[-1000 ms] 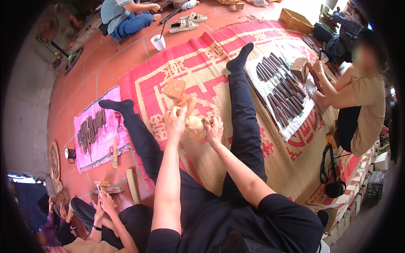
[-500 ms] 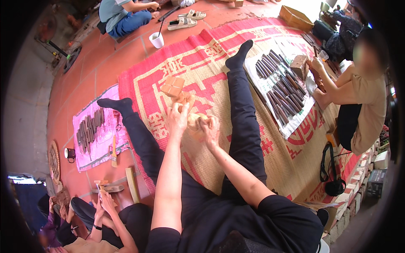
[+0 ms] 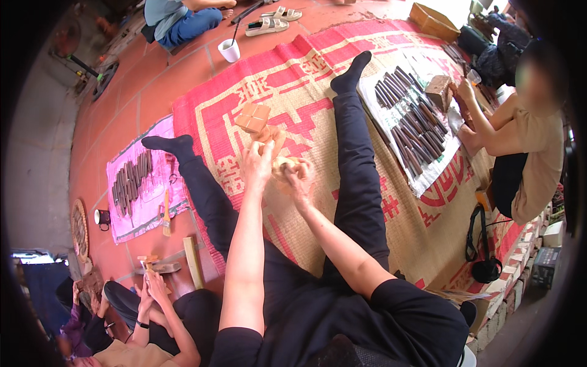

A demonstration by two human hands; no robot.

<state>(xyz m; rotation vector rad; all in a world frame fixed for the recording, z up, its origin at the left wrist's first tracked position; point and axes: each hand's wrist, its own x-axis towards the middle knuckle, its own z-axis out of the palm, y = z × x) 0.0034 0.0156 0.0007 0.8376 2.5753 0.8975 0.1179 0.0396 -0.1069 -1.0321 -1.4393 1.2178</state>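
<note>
A carved piece of light wood (image 3: 252, 118) with a square block base lies between my outstretched legs, its base pointing away from me. Around its middle, the fingers of my left hand (image 3: 257, 165) are wrapped. My right hand (image 3: 299, 181) is closed against the rounded near end of the carving. Something small and greyish seems pinched in those fingers, but the hand hides it and I cannot make out its kind.
A red and tan woven mat (image 3: 293, 98) lies beneath. Dark-handled tools lie on a white cloth (image 3: 422, 183) at right and a pink cloth (image 3: 143, 229) at left. A brush (image 3: 166, 220), a white cup (image 3: 229, 51) and slippers (image 3: 267, 26) rest on the tiles. People sit on both sides.
My right hand has shifted slightly up along the near end of the carving, its fingers curled more tightly. My left hand keeps its hold. The whole view has shifted a little.
</note>
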